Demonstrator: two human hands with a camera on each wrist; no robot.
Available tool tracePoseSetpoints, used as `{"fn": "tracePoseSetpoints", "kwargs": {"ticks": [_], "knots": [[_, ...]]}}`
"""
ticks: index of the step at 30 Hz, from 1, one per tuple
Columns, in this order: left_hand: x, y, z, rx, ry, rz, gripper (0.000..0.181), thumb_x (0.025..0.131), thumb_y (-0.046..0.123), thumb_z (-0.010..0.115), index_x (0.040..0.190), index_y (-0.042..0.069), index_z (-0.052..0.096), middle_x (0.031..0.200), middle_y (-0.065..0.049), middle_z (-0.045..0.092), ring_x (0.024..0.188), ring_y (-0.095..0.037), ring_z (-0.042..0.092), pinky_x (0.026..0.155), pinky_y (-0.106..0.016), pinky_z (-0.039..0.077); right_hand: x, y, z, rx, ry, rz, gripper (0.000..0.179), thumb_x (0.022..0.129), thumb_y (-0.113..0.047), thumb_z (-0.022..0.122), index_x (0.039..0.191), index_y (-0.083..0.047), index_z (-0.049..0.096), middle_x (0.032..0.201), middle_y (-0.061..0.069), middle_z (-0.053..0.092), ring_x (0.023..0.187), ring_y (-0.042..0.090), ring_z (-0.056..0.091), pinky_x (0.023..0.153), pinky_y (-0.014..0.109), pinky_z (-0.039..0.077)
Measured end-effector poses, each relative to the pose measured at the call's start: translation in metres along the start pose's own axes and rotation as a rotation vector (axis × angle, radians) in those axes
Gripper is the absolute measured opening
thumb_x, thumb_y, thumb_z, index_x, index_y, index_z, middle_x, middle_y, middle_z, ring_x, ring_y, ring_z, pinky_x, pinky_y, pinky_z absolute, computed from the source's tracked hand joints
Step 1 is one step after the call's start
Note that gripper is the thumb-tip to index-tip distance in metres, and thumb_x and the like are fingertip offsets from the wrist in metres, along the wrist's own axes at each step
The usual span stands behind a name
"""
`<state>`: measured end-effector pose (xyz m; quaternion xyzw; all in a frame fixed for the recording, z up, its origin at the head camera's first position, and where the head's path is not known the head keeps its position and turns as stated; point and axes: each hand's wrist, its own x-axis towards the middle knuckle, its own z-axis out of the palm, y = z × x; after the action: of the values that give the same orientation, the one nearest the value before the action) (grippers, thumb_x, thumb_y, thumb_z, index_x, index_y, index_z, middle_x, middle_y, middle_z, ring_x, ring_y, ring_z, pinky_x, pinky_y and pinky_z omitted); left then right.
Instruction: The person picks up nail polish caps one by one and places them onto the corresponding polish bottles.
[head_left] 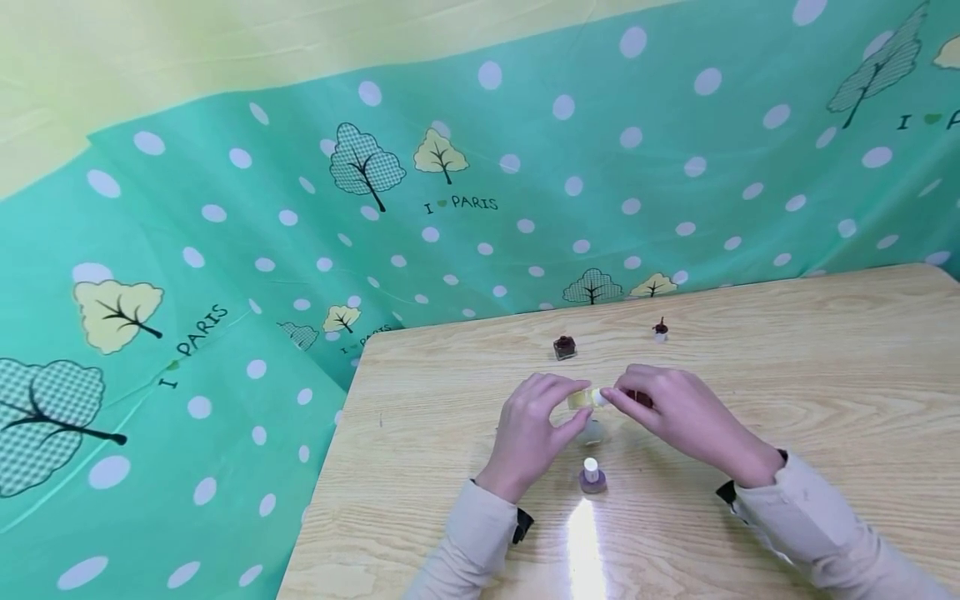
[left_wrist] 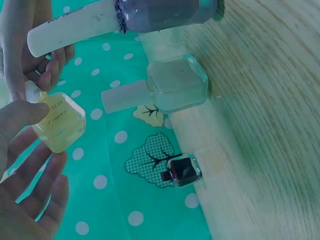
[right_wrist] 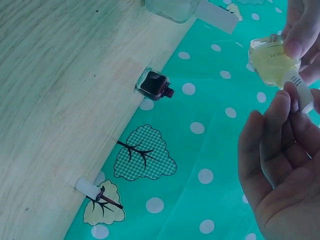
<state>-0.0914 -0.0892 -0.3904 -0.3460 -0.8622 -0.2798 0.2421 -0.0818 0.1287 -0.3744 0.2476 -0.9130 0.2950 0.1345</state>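
Observation:
My left hand (head_left: 528,429) holds a nail polish bottle (left_wrist: 65,125) of pale yellow polish between thumb and fingers, raised above the table. On its white cap (right_wrist: 301,95) the thumb and fingertips of my right hand (head_left: 693,418) pinch. The cap sits on the bottle's neck. Below the hands stands a pale, whitish nail polish bottle (left_wrist: 180,82) with its white cap on. Closer to me is a purple nail polish bottle (head_left: 592,480), also capped.
Farther back stands an uncapped bottle of dark red polish (head_left: 565,348). To its right, a white cap (head_left: 661,333) stands with its dark-coated brush upward. Something dark red (head_left: 641,398) is partly hidden behind my right hand. A green dotted cloth (head_left: 420,258) hangs behind the wooden table (head_left: 787,392).

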Motion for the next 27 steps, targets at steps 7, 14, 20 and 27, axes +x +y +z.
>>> {"fn": "tracePoseSetpoints", "kwargs": {"ticks": [7, 14, 20, 27], "knots": [[0.003, -0.002, 0.000, -0.022, 0.023, 0.015, 0.023, 0.084, 0.020, 0.080, 0.106, 0.013, 0.075, 0.099, 0.001, 0.074, 0.094, -0.012, 0.068, 0.088, -0.018, 0.053, 0.001, 0.001, -0.001, 0.038, 0.017, 0.015, 0.018, 0.098, -0.031, 0.063, 0.080, -0.027, 0.064, 0.067, -0.018, 0.050, 0.055, -0.002, 0.043, 0.052, 0.019, 0.041], [0.002, -0.008, 0.002, -0.069, 0.040, -0.029, 0.023, 0.085, 0.019, 0.079, 0.107, 0.012, 0.074, 0.102, 0.000, 0.074, 0.098, -0.012, 0.068, 0.091, -0.021, 0.053, 0.000, 0.003, -0.003, 0.073, 0.011, 0.038, 0.010, 0.096, -0.032, 0.066, 0.092, -0.023, 0.068, 0.076, -0.016, 0.059, 0.063, -0.002, 0.051, 0.056, 0.020, 0.047], [-0.002, -0.014, 0.005, -0.111, 0.033, -0.103, 0.025, 0.086, 0.021, 0.078, 0.109, 0.013, 0.074, 0.106, 0.002, 0.074, 0.102, -0.012, 0.067, 0.093, -0.025, 0.053, -0.005, 0.007, -0.001, 0.072, 0.012, 0.069, 0.009, 0.096, -0.030, 0.067, 0.097, -0.021, 0.069, 0.083, -0.015, 0.062, 0.073, 0.001, 0.055, 0.063, 0.023, 0.051], [-0.006, -0.021, 0.008, -0.173, 0.002, -0.214, 0.026, 0.087, 0.025, 0.076, 0.111, 0.015, 0.074, 0.108, 0.003, 0.074, 0.101, -0.011, 0.064, 0.090, -0.028, 0.054, -0.012, 0.014, 0.002, 0.042, 0.019, 0.098, 0.012, 0.095, -0.029, 0.068, 0.099, -0.018, 0.069, 0.087, -0.011, 0.063, 0.077, 0.004, 0.057, 0.065, 0.028, 0.054]]}}
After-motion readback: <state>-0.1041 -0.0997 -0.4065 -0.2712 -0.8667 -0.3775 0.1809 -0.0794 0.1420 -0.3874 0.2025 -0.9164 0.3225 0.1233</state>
